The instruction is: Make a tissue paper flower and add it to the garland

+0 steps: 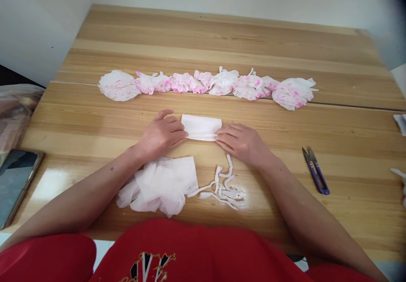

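A folded white paper strip (201, 127) lies flat on the wooden table, between both hands. My left hand (163, 133) has its fingertips closed on the strip's left end, with the index finger raised. At the right end, my right hand (240, 141) pinches the lower corner with its fingers together. Just below my left hand is a loose pile of white tissue sheets (165, 184). Several thin white twisted strips (222, 189) lie to the right of that pile.
A row of crumpled white and pink tissue flowers (222, 82) spans the table beyond my hands. Purple-handled snips (316, 171) lie at the right, blades apart. A phone (19, 184) rests at the left edge beside a clear plastic bag (15, 113). More white pieces (400, 123) sit far right.
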Motion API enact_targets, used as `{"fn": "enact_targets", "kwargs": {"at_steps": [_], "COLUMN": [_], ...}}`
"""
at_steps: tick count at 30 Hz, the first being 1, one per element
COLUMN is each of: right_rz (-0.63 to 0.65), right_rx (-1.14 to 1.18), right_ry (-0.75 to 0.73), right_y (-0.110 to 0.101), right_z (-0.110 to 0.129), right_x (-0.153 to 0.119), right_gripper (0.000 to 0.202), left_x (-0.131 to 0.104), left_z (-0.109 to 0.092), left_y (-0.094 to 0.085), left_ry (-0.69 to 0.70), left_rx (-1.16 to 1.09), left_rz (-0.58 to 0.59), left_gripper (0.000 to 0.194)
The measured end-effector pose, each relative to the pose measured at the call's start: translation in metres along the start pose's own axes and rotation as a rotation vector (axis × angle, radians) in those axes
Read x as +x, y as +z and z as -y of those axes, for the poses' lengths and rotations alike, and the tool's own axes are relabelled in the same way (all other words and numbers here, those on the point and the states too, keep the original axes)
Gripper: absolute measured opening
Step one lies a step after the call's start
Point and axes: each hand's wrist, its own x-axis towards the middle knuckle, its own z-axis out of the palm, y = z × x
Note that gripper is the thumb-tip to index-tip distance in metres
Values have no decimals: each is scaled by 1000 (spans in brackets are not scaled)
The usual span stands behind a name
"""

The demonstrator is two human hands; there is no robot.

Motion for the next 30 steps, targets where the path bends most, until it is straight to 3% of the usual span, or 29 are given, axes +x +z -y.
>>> {"fn": "enact_targets", "kwargs": {"at_steps": [14,25,30], "right_rz": [-2,-58,-96], "right_rx": [6,-36,47], "right_ry": [21,68,131], "right_y": [-4,6,8], "right_z": [3,-1,-2], "right_x": [2,0,0], "right_gripper": [16,21,23], "left_x": [3,7,10], "left_z": [-3,-1,-3], "left_y": [-1,-1,-1], "left_ry": [-81,-103,-101], "left_rx": [-125,-97,-95], "left_rz": [27,-30,-93], "left_gripper": [20,20,15]}}
